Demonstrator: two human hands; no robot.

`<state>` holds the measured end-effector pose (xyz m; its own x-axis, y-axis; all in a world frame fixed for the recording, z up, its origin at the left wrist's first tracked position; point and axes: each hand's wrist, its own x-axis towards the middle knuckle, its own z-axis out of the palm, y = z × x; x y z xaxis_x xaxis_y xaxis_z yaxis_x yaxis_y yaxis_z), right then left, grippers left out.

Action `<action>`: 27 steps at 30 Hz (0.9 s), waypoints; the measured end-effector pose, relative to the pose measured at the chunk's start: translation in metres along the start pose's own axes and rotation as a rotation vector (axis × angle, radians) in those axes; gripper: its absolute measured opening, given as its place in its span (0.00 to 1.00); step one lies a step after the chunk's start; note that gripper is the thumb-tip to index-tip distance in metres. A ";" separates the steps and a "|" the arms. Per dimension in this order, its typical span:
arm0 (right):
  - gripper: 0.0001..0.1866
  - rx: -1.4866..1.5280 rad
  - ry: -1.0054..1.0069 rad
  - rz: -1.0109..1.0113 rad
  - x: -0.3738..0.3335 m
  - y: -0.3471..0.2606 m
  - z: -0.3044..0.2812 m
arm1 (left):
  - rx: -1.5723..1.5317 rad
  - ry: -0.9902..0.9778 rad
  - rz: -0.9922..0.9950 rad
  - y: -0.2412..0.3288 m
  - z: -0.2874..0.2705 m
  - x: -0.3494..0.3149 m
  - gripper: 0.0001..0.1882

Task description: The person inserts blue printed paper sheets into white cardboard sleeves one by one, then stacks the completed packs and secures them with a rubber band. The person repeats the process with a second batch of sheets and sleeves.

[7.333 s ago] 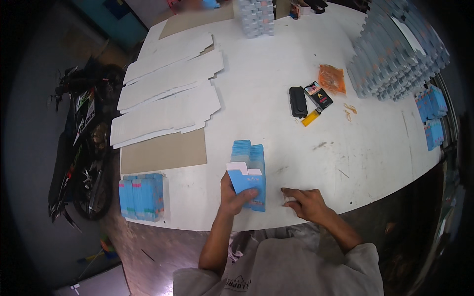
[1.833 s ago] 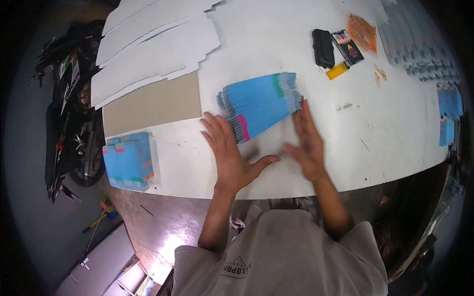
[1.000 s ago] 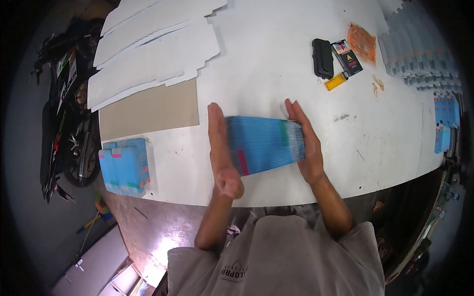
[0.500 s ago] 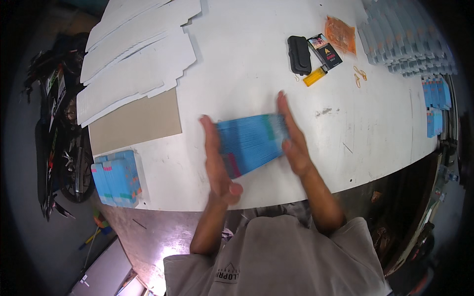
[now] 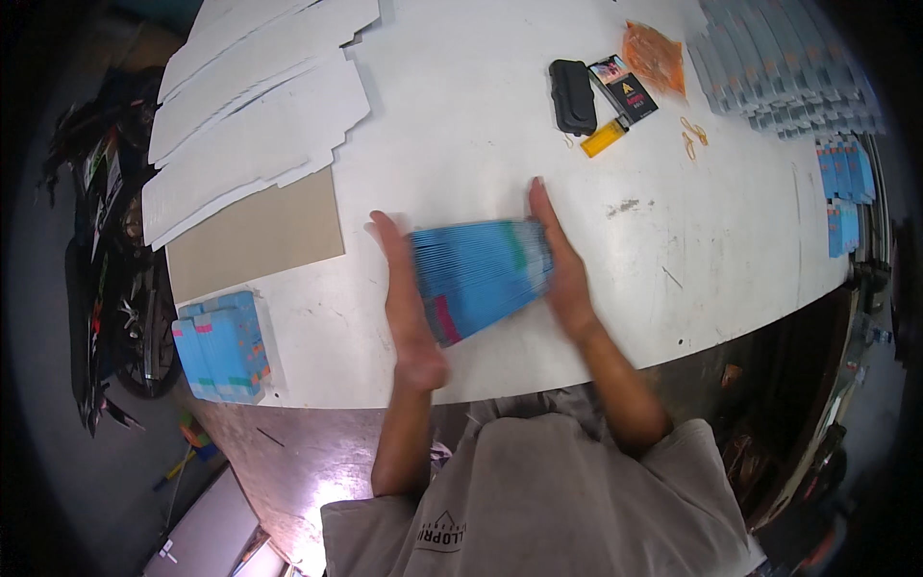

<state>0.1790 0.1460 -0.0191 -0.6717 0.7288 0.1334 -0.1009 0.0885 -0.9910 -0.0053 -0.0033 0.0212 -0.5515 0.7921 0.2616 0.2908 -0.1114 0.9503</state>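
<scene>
A fanned, slightly skewed stack of thin blue printed cards or flat cartons (image 5: 476, 274), with pink and green marks near its ends, sits on the white table in front of me. My left hand (image 5: 406, 303) is upright along its left end, palm inward and fingers stretched out. Along the other end my right hand (image 5: 565, 269) lies flat, its fingers straight and pointing away from me. The stack is between the two palms, with neither hand wrapped round it. Both hands are a little blurred, and their thumbs are mostly hidden.
White cut sheets (image 5: 260, 144) and a brown board (image 5: 260, 236) lie at left. Blue stacks stand at the near left (image 5: 221, 346) and far right (image 5: 844, 183). Beyond are a black case (image 5: 573, 96), yellow lighter (image 5: 604, 137), small pack (image 5: 630, 94), orange bag (image 5: 654, 58) and grey stacked pieces (image 5: 769, 67).
The whole view has shifted slightly. My left thumb, which stuck out before, is now tucked closer to the hand. Both palms remain at the stack's ends.
</scene>
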 end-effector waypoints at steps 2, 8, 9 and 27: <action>0.54 0.121 0.057 0.038 0.000 -0.003 -0.001 | -0.301 0.058 -0.184 0.009 0.004 0.003 0.78; 0.52 0.003 -0.067 0.053 -0.007 -0.021 0.012 | -0.138 0.007 -0.142 0.001 -0.002 0.014 0.77; 0.53 0.231 -0.025 0.112 -0.007 -0.013 0.002 | -0.261 0.027 -0.195 0.003 -0.001 0.012 0.76; 0.53 0.004 0.118 0.073 -0.021 -0.024 0.031 | 0.061 -0.199 -0.085 -0.001 0.000 0.026 0.54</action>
<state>0.1727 0.1072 0.0022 -0.5864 0.8079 0.0581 -0.0578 0.0298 -0.9979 -0.0197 0.0177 0.0270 -0.4122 0.9007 0.1368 0.2999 -0.0077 0.9540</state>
